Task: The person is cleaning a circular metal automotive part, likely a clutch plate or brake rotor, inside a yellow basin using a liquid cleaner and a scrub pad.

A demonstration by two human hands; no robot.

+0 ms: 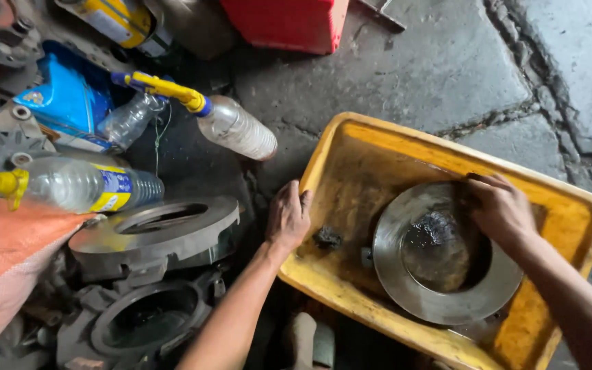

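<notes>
Left hand lies palm down, fingers loosely curled over the near-left rim of the yellow tub, gripping it. Right hand presses, fingers bent, on the steel ring lying inside the tub.

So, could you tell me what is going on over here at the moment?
A person is working over a dirty yellow tub on the stone floor. The left hand grips the tub's rim, while the right hand rests on a large metal ring lying in the tub. A small black lump sits beside the ring. Plastic bottles and more metal parts lie to the left.
</notes>
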